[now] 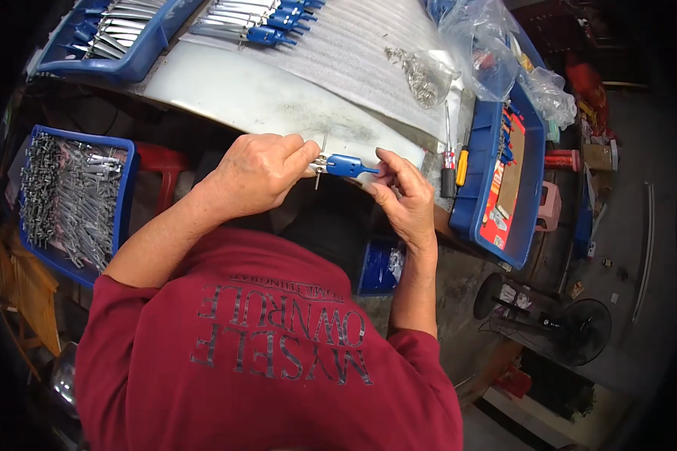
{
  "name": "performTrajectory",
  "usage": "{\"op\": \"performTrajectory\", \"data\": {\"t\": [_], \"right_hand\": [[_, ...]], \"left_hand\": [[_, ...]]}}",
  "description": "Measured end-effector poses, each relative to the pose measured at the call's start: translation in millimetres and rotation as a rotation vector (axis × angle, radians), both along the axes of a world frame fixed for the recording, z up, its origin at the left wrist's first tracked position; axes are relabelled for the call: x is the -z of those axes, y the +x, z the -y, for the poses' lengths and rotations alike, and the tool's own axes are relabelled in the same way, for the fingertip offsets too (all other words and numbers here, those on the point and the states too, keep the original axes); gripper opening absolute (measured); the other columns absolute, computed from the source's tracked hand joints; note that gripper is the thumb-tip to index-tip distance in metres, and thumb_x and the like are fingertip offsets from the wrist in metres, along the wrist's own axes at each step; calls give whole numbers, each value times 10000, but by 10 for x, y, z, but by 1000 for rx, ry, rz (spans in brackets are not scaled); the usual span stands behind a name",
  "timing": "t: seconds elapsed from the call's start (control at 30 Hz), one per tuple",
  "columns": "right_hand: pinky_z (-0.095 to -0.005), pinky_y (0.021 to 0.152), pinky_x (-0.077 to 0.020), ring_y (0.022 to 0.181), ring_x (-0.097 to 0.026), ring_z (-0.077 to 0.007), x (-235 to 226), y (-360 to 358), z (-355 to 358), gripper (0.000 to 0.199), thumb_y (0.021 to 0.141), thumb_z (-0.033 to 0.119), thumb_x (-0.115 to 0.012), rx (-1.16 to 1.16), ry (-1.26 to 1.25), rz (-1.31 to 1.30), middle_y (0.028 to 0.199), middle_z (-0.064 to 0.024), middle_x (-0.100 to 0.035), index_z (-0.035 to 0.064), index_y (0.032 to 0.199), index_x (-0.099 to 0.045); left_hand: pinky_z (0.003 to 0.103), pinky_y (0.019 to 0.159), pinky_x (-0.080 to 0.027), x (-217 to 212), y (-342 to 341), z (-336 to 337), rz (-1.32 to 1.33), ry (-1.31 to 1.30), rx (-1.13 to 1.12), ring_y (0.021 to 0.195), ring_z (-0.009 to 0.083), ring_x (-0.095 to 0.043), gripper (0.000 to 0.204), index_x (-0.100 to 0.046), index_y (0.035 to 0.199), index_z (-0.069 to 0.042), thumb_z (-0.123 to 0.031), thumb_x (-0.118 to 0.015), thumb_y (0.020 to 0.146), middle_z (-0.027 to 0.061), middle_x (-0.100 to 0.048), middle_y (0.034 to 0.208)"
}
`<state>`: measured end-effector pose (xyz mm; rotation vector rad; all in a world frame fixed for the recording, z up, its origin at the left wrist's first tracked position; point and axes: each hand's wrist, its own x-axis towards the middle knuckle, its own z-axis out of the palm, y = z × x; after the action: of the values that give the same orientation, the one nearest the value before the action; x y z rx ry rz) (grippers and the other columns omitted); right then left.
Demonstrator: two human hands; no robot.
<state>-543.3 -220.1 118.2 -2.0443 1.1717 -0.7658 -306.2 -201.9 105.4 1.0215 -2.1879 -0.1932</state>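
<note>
Over the table's near edge, my left hand (263, 171) is closed round the silvery metal end of a small blue-and-metal piece (344, 165). Its flat blue body points right, and a thin metal rod crosses the metal part beside my left fingers. At the narrow blue tip, my right hand (408, 192) closes with thumb and fingers. What lies inside my left fist is hidden. Similar blue-ended pieces (267, 34) with long silvery parts lie in a row at the far side of the table.
A blue tray (139, 60) of long metal parts stands far left; a blue bin (128, 188) of small metal parts sits lower left. Right of the table are a blue crate (466, 207), a yellow-handled tool (462, 167), a black-handled screwdriver (448, 180) and clear plastic bags (489, 68).
</note>
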Motion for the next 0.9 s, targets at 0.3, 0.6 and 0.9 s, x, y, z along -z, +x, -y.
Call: {"op": "performTrajectory", "data": {"t": [0.3, 0.6, 0.9], "right_hand": [[-220, 572, -429, 616, -521, -85, 92, -115, 658, 182, 771, 50, -594, 267, -164, -57, 728, -58, -589, -24, 937, -608], [-252, 547, -428, 572, -551, -124, 207, -21, 1538, 163, 775, 117, -576, 265, -337, -248, 671, -74, -605, 12, 886, -633], [-370, 657, -456, 728, -575, -308, 237, 117, 1852, 97, 742, 119, -587, 111, -488, -497, 776, -127, -596, 58, 800, -634]], "left_hand": [[352, 462, -401, 117, 21, 309, 12, -23, -88, 547, 251, -513, 186, -496, 857, -37, -99, -604, 719, 88, -455, 633], [351, 463, -405, 171, -22, 429, 20, -25, -141, 538, 248, -509, 176, -488, 828, -45, -115, -603, 716, 81, -451, 630], [350, 474, -408, 174, -26, 421, 9, 12, -134, 555, 244, -510, 181, -485, 835, -41, -111, -600, 715, 81, -444, 639]]}}
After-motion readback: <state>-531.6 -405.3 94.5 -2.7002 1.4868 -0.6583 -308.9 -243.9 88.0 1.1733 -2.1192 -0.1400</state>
